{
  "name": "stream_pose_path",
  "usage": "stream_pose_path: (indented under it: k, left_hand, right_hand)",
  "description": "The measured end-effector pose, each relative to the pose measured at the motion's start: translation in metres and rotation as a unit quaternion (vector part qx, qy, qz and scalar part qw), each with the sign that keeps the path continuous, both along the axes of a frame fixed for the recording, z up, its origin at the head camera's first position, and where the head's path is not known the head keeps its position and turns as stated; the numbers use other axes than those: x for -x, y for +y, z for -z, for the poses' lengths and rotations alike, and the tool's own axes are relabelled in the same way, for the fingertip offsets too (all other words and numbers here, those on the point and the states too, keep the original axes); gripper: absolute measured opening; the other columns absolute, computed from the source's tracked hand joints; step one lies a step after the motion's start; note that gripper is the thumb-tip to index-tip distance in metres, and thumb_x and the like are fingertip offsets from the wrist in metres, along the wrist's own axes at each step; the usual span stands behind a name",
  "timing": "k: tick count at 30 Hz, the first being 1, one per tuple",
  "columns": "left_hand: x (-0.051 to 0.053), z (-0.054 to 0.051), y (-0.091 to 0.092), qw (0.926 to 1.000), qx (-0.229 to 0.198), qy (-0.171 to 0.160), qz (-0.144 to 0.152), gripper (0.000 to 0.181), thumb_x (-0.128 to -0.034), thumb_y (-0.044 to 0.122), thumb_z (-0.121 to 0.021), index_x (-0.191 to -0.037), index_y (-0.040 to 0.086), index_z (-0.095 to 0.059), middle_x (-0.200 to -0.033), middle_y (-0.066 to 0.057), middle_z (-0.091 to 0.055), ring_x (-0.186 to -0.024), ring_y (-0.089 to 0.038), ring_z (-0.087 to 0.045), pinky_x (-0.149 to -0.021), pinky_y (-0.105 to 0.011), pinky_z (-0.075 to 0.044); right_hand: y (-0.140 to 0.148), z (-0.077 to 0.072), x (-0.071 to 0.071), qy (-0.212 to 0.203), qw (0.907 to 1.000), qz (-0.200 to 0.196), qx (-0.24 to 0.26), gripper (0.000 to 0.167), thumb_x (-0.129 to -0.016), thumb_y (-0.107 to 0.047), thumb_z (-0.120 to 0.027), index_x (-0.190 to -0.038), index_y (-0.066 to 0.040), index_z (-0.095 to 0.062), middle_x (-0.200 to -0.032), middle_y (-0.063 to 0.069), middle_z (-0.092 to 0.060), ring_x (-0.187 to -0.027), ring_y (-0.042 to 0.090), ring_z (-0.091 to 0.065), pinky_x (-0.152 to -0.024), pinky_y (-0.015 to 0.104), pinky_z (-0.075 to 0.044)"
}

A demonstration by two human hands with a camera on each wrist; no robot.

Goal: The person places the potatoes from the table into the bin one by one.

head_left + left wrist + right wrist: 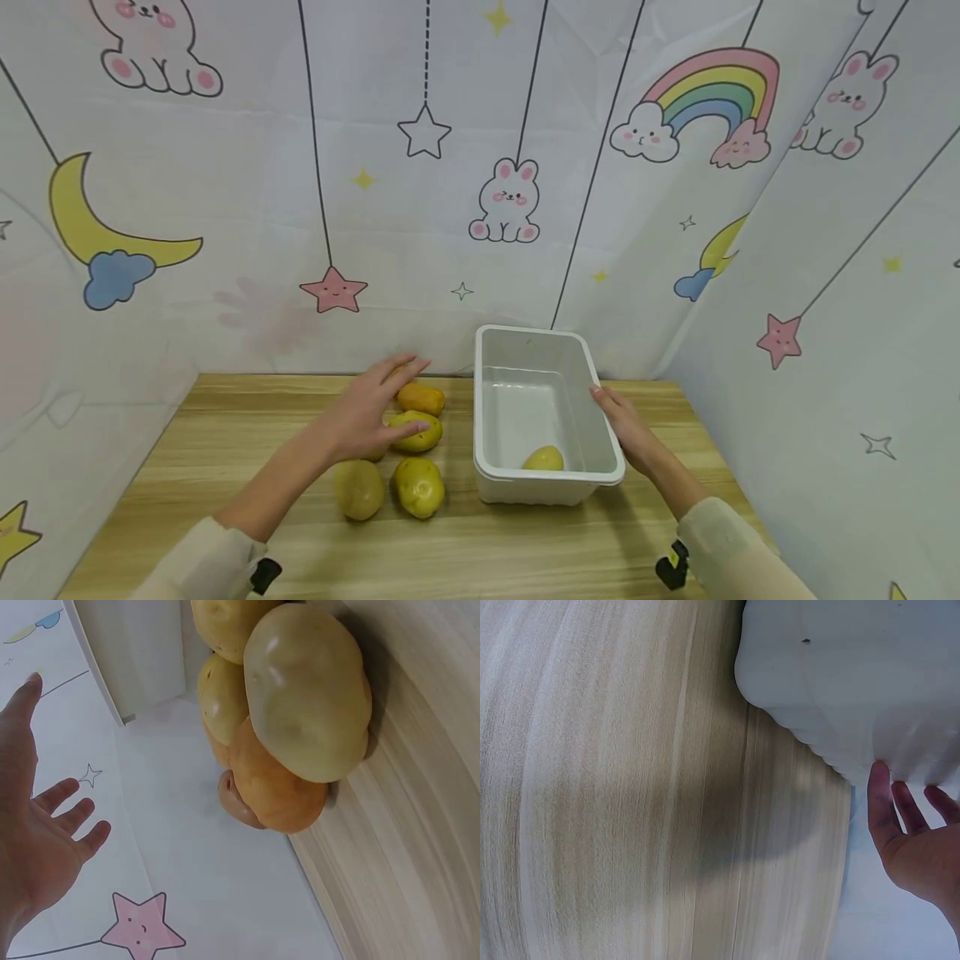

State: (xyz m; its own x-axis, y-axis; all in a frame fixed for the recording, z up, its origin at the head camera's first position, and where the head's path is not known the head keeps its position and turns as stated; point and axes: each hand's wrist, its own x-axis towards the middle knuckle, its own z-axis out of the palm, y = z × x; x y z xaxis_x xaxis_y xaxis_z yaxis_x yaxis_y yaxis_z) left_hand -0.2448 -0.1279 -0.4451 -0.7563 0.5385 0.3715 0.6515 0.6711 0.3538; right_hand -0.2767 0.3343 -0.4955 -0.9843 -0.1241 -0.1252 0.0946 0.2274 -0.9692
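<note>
My left hand (363, 412) is over a group of potatoes on the table, fingers spread and holding nothing. In the left wrist view, the hand (37, 832) shows apart from the potatoes. Nearest the front are a pale potato (358, 490) and a yellow potato (418, 487). Behind them lie another yellow potato (423, 433) and an orange-brown potato (422, 398), with others partly hidden by the hand. My right hand (628, 427) grips the right rim of a white plastic box (551, 477); its fingertips (881, 776) touch the outer wall. One potato (544, 458) lies inside, at the near end.
The wood-grain table (300, 558) runs back to a white printed curtain (420, 233), which also hangs along the right side. The box stands close to the back curtain, right of the potatoes.
</note>
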Motion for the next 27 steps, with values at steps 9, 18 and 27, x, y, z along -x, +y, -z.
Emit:
stream_pose_path:
  k: [9,18,27]
  left_hand:
    - [0.004,0.002,-0.013,0.9999,-0.001,0.007,-0.007,0.087,-0.0957,0.054,-0.076,-0.166,0.021,-0.036,-0.163,-0.017,-0.041,-0.145,-0.042,-0.045,-0.114,-0.065,-0.042]
    - [0.005,0.007,-0.024,0.999,0.013,-0.025,-0.035,0.086,-0.0974,0.062,-0.068,-0.167,0.025,-0.034,-0.166,-0.015,-0.038,-0.147,-0.042,-0.043,-0.113,-0.067,-0.042]
    - [0.006,0.016,-0.035,0.9974,0.026,-0.034,-0.058,0.088,-0.097,0.062,-0.068,-0.168,0.022,-0.033,-0.166,-0.022,-0.036,-0.147,-0.048,-0.041,-0.114,-0.07,-0.038]
  right_hand:
    - [0.0,0.0,0.0,-0.006,1.0,0.001,-0.004,0.072,-0.112,-0.055,-0.043,-0.157,0.001,-0.042,-0.141,0.032,-0.059,-0.12,0.038,-0.066,-0.09,0.043,-0.061]
    - [0.0,-0.001,0.0,-0.002,1.0,0.001,-0.005,0.072,-0.112,-0.055,-0.042,-0.158,0.001,-0.042,-0.142,0.032,-0.059,-0.12,0.037,-0.066,-0.089,0.043,-0.061]
    - [-0.001,-0.002,-0.001,0.002,0.9999,0.003,-0.011,0.071,-0.113,-0.054,-0.042,-0.158,0.0,-0.042,-0.141,0.032,-0.06,-0.121,0.038,-0.066,-0.09,0.043,-0.061]
